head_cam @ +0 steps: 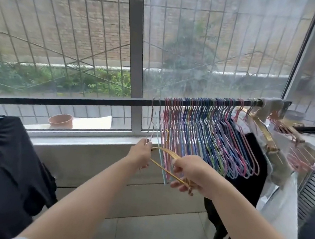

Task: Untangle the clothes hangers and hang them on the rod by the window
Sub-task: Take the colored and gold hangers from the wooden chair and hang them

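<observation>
A black rod (94, 102) runs across the window, sloping up to the right. Several thin hangers (210, 138) in pink, blue, green and purple hang packed on its right half. A pale hanger (151, 116) hangs at the left end of the row. My left hand (141, 155) pinches the bottom of that pale hanger. A gold hanger (165, 153) lies tilted between my hands, its hook up among the pink ones. My right hand (189, 172) grips the gold hanger's lower right end. A light blue hanger (161, 164) crosses it.
A black garment (2, 169) hangs at the left, another black garment (244, 181) below the hangers. Gold and pink hangers (283, 134) with pale clothes crowd the rod's right end. A clay pot (60, 120) stands outside on the sill. The floor is tiled.
</observation>
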`<state>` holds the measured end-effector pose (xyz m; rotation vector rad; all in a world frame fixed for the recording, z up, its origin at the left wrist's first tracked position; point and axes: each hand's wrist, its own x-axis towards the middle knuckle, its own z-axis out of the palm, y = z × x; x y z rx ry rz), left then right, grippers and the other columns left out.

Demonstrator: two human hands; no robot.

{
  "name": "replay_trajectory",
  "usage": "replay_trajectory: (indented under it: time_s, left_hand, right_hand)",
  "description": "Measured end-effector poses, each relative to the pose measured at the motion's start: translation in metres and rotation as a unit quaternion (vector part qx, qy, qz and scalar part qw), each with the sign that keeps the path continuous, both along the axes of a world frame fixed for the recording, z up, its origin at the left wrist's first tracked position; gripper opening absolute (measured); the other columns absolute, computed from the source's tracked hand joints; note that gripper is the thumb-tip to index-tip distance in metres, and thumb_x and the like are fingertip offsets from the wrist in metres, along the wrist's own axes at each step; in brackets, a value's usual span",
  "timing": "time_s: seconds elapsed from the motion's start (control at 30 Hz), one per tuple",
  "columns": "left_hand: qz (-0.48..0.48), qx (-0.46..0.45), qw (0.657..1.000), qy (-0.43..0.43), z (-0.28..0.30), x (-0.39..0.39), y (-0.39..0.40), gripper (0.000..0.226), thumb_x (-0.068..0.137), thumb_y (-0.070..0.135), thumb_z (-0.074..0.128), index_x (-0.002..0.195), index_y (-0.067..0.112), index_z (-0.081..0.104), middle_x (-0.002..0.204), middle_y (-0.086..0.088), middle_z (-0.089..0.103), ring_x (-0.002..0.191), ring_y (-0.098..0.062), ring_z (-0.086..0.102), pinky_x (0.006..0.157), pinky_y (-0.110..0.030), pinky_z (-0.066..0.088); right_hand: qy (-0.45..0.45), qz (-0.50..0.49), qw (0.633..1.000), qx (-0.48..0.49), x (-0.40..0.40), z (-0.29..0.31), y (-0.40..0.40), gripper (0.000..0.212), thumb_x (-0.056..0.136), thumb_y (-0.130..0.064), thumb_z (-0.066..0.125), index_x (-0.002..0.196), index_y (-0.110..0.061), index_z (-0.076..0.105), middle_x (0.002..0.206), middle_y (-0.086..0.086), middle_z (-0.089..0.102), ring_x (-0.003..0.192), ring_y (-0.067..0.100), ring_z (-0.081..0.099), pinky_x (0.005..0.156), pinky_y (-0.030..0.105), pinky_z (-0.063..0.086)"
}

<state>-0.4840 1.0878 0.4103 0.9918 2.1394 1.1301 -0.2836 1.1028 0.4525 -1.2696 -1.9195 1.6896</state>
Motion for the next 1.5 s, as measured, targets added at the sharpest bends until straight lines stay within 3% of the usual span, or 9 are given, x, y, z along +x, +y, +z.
replay_trajectory:
  time_s: [0.27,0.43,0.5,0.6,0.83,0.93,1.07,1.2,1.5]
  left_hand:
    - [-0.057,-0.034,0.998,0.016,0.001,0.017,0.018,0.047,0.11,0.039,0.032,0.152,0.018,0.032,0.092,-0.003,0.058,0.079,-0.029,0.069,0.071,-0.041,0.06]
    - [-0.055,-0.042,0.998,0.014,-0.001,0.022,0.021,0.054,0.109,0.041,0.032,0.157,0.018,0.023,0.128,-0.017,0.06,0.096,-0.031,0.067,0.085,-0.039,0.057]
    - [-0.047,-0.054,0.997,0.015,-0.001,0.024,0.021,0.058,0.107,0.046,0.031,0.156,0.016,0.025,0.139,-0.019,0.054,0.091,-0.028,0.065,0.075,-0.036,0.056]
    - [-0.055,-0.07,0.996,-0.005,-0.002,0.029,0.013,0.07,0.103,0.058,0.031,0.16,0.019,0.02,0.153,-0.01,0.043,0.12,-0.032,0.057,0.086,-0.04,0.052]
    - [0.055,-0.066,0.996,-0.004,-0.011,-0.037,-0.07,0.056,0.104,0.051,0.038,0.149,0.019,0.042,0.144,-0.003,0.05,0.115,-0.03,0.06,0.083,-0.036,0.05]
    - [0.105,-0.042,0.994,0.009,-0.001,-0.071,-0.117,0.037,0.101,0.038,0.051,0.131,0.017,0.054,0.127,-0.004,0.06,0.102,-0.027,0.064,0.073,-0.032,0.05]
    - [0.18,0.008,0.983,0.028,0.034,-0.112,-0.191,0.01,0.1,0.019,0.05,0.101,0.024,0.058,0.11,-0.005,0.063,0.097,-0.026,0.065,0.092,-0.046,0.057]
    - [0.215,0.04,0.976,0.012,0.055,-0.141,-0.242,0.035,0.099,0.015,0.05,0.133,0.019,0.057,0.11,-0.008,0.065,0.094,-0.024,0.066,0.087,-0.04,0.058]
    - [0.213,0.054,0.975,0.01,0.064,-0.195,-0.286,0.035,0.098,0.019,0.052,0.132,0.018,0.058,0.115,-0.005,0.064,0.099,-0.023,0.069,0.087,-0.039,0.06]
  right_hand:
    - [-0.122,0.049,0.991,0.025,0.013,-0.013,-0.005,0.026,0.1,-0.026,0.053,0.11,-0.003,0.058,0.105,0.017,0.071,0.079,0.036,0.076,0.059,0.035,0.053]
    - [-0.197,0.103,0.975,0.004,0.029,-0.027,-0.016,0.031,0.099,-0.027,0.052,0.114,0.001,0.055,0.104,0.018,0.073,0.075,0.034,0.076,0.056,0.031,0.051]
    - [-0.196,0.113,0.974,0.0,0.034,-0.031,-0.02,0.03,0.099,-0.025,0.052,0.115,0.001,0.055,0.113,0.014,0.068,0.082,0.035,0.076,0.058,0.033,0.053]
    - [-0.183,0.119,0.976,-0.018,0.042,-0.033,-0.023,0.029,0.099,-0.024,0.051,0.113,0.001,0.056,0.114,0.013,0.067,0.078,0.034,0.077,0.054,0.029,0.054]
    - [-0.243,0.246,0.938,-0.027,0.029,-0.03,-0.053,0.026,0.101,-0.019,0.05,0.109,0.004,0.056,0.078,0.005,0.074,0.06,0.028,0.071,0.04,0.023,0.048]
    - [-0.177,0.226,0.958,-0.005,-0.013,-0.028,-0.065,0.029,0.1,-0.019,0.049,0.111,0.006,0.057,0.085,0.012,0.071,0.063,0.032,0.07,0.039,0.022,0.043]
    - [-0.035,0.137,0.988,0.066,-0.111,-0.011,-0.075,0.029,0.101,-0.033,0.046,0.111,-0.007,0.053,0.088,0.016,0.074,0.06,0.031,0.068,0.048,0.028,0.041]
    - [0.081,0.069,0.992,0.063,-0.2,0.018,-0.079,0.029,0.101,-0.035,0.045,0.114,-0.009,0.051,0.085,0.013,0.066,0.074,0.035,0.074,0.047,0.027,0.044]
    - [0.124,0.011,0.991,0.055,-0.31,0.038,-0.092,0.023,0.101,-0.025,0.048,0.103,-0.002,0.052,0.091,0.015,0.057,0.069,0.034,0.071,0.048,0.031,0.054]
